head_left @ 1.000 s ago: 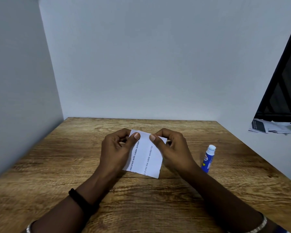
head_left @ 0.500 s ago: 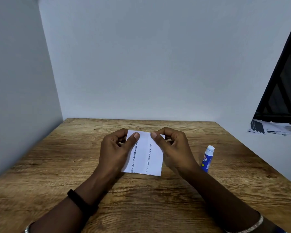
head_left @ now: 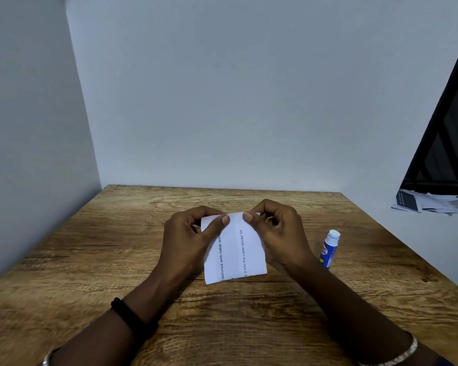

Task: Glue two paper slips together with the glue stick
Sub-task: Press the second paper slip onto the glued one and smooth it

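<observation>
A white paper (head_left: 234,249) with two lines of printed text is held just above the wooden table (head_left: 90,260), its lower edge near the tabletop. My left hand (head_left: 189,241) pinches its upper left part, thumb on the front. My right hand (head_left: 280,231) pinches its upper right corner in the same way. A seam runs down the middle of the paper, and I cannot tell whether it is one sheet or two slips joined. A blue glue stick (head_left: 329,249) with a white cap stands upright to the right of my right hand, apart from it.
Grey walls close the table at the left and the back. At the far right, beyond the table edge, lie loose papers (head_left: 423,203) under a dark slanted panel (head_left: 450,143).
Both hands have turned the paper slightly, so its lower edge has swung to the right and lies more level. The glue stick has not moved.
</observation>
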